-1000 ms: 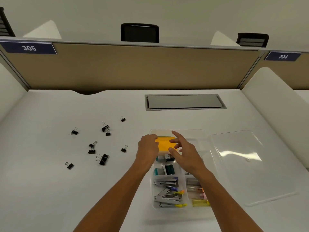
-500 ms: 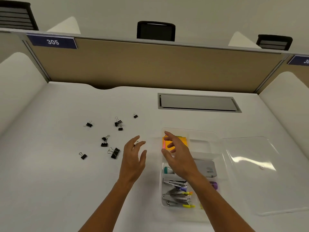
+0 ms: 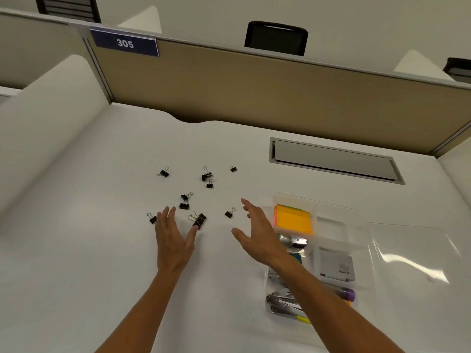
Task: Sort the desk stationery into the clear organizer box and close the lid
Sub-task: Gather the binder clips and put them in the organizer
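Several black binder clips lie scattered on the white desk, among them a large clip (image 3: 198,219) and a small one (image 3: 230,213). My left hand (image 3: 172,238) is open, its thumb tip touching the large clip. My right hand (image 3: 257,234) is open too, hovering just left of the clear organizer box (image 3: 339,215). The box holds orange sticky notes (image 3: 293,219), a grey eraser (image 3: 336,264), staplers (image 3: 281,300) and highlighters. Its clear lid (image 3: 418,266) lies flat to the right of the box.
A grey cable hatch (image 3: 334,160) is set into the desk behind the box. A tan partition (image 3: 254,93) with a "305" sign (image 3: 125,43) runs along the back, and white side dividers flank the desk.
Both hands left the sticky notes in the box and moved left over the binder clips. The view swung left with them.
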Demonstrator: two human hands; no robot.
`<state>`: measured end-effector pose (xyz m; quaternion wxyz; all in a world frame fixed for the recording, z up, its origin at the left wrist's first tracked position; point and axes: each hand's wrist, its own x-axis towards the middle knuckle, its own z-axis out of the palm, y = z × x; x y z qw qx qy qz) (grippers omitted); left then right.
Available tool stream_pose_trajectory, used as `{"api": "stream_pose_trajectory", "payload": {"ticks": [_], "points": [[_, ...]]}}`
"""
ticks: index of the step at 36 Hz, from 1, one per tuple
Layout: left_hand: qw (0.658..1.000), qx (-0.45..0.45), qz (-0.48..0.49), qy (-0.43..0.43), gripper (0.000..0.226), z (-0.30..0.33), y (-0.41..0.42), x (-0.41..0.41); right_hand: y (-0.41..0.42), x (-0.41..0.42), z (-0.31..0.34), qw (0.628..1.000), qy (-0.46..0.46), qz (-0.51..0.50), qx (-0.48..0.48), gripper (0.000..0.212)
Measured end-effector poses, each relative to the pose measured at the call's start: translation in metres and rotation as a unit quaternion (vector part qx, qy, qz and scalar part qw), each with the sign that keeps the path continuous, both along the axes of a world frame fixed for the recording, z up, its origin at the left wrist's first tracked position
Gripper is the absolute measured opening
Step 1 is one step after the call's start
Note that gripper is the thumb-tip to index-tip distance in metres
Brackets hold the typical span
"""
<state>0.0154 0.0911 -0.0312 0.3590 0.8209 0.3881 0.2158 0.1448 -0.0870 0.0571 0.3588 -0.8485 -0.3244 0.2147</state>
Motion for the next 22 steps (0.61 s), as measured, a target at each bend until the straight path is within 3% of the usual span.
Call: {"api": "stream_pose_trajectory", "payload": {"ticks": [6, 10, 15, 22], "points": [[0.997, 0.043, -0.020, 0.056, 0.088, 0.001, 0.002, 0.015, 0.026, 0.022, -0.024, 0.992, -0.059, 0.068, -0.093, 0.086], [0.998, 0.030, -0.032, 0.054, 0.086, 0.001, 0.008, 0.024, 0.045, 0.033, -0.041, 0.987, -0.063, 0.065, -0.131, 0.093], [0.989, 0.075, -0.081, 0.095, 0.098, 0.002, 0.016, 0.031, 0.056, 0.032, -0.070, 0.980, -0.100, 0.054, -0.164, 0.104], [0.978, 0.115, -0.098, 0.141, 0.090, -0.006, 0.024, 0.043, 0.080, 0.030, -0.087, 0.972, -0.171, 0.047, -0.156, 0.097]]}}
